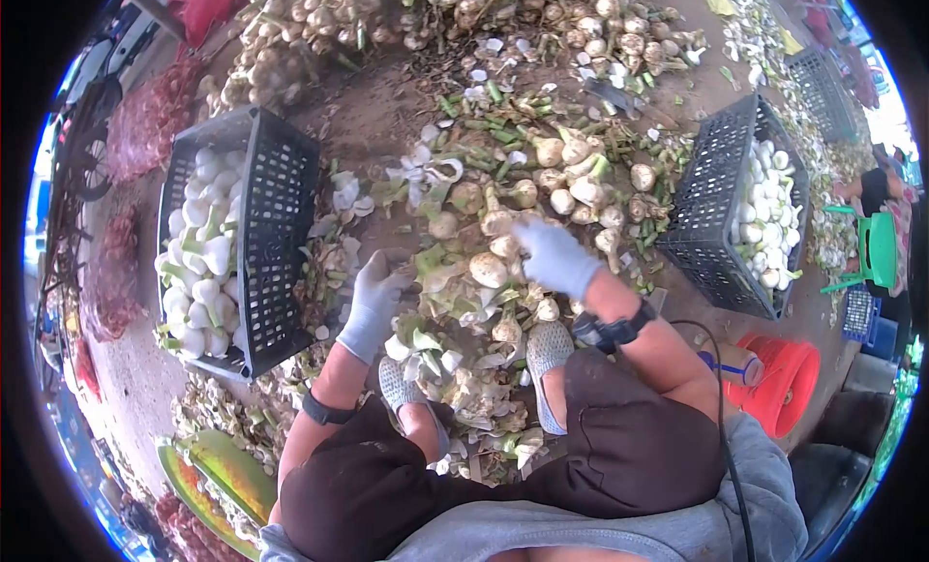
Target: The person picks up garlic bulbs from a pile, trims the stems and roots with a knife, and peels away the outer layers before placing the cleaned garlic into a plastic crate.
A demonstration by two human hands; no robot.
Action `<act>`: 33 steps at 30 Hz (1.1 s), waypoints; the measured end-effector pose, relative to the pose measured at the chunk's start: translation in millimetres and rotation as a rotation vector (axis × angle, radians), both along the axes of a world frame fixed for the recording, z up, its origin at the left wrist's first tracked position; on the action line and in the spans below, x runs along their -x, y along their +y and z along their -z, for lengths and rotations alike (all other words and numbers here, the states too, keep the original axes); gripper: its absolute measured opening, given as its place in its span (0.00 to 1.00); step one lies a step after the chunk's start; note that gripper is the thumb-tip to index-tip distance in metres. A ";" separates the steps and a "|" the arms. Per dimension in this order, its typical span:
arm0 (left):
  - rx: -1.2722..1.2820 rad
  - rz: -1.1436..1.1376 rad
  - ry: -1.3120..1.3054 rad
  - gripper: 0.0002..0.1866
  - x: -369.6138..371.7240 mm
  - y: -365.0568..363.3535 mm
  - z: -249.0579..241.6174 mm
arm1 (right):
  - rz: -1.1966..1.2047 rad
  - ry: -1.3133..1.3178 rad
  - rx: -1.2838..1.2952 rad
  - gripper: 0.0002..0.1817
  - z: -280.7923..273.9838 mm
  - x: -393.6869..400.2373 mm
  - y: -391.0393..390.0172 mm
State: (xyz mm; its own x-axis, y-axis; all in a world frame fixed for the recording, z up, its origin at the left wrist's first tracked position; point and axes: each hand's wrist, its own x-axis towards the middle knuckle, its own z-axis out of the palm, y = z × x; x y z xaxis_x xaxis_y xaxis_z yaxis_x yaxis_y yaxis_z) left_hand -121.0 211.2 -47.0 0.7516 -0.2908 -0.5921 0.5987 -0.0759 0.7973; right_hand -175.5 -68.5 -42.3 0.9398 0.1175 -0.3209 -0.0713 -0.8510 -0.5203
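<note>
My right hand (554,256), in a pale glove, reaches into a heap of untrimmed onions with its fingers closed at an onion (497,220) with a stem stub. Just below those fingers lies a round, dirt-marked onion (488,270). On the left, my left hand (375,297), gloved too, is held above the litter of peels with its fingers curled together; I cannot tell what is in them. Loose leafy peelings (437,289) lie between the two hands. More onions (585,189) with roots and green stubs are heaped beyond my right hand.
A black crate (281,243) of peeled white onions tilts at the left; another crate (711,199) stands at the right. Larger piles of onions (319,30) lie at the back. A red bucket (789,378), a green chair (878,250) and green-yellow curved piece (227,475) flank me.
</note>
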 end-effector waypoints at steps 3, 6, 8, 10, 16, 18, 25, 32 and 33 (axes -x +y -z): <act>0.008 0.059 -0.007 0.16 2.8 10.4 13.3 | -0.073 -0.108 0.234 0.20 46.9 7.0 21.5; 0.024 0.146 0.034 0.23 0.8 12.5 14.8 | 0.090 -0.060 -0.321 0.17 71.0 -12.1 6.2; 0.287 0.104 -0.243 0.33 6.1 1.9 16.2 | 0.528 0.137 -1.140 0.18 59.3 -10.8 14.0; 0.268 0.130 -0.433 0.36 1.9 -9.9 2.3 | 0.726 0.449 -1.747 0.20 -14.1 -15.2 40.5; 0.414 -0.021 -0.243 0.34 2.8 -5.9 -36.2 | 0.373 0.620 -1.613 0.26 -27.7 -28.1 91.2; 0.345 -0.086 -0.232 0.30 4.2 0.0 -33.9 | 0.391 0.665 -1.611 0.26 -17.4 -34.4 100.1; -0.055 -0.074 -0.522 0.32 3.0 12.5 -35.2 | 0.334 0.350 -1.255 0.21 -9.6 -46.2 109.1; -0.495 0.068 -1.101 0.33 5.5 12.3 -31.7 | 0.309 0.240 -1.385 0.20 6.0 -39.6 119.4; -0.495 0.049 -1.096 0.32 5.6 15.7 -32.2 | 0.316 0.320 -1.391 0.21 -1.0 -41.4 119.7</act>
State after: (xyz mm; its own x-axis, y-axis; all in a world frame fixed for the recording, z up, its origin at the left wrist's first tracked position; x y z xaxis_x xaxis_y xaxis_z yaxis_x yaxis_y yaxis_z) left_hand -126.6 226.9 -14.8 0.9194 -0.2552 0.2991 -0.3914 -0.5211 0.7585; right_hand -134.1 51.1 -41.4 0.8967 0.3071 -0.3187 -0.4237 0.3873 -0.8188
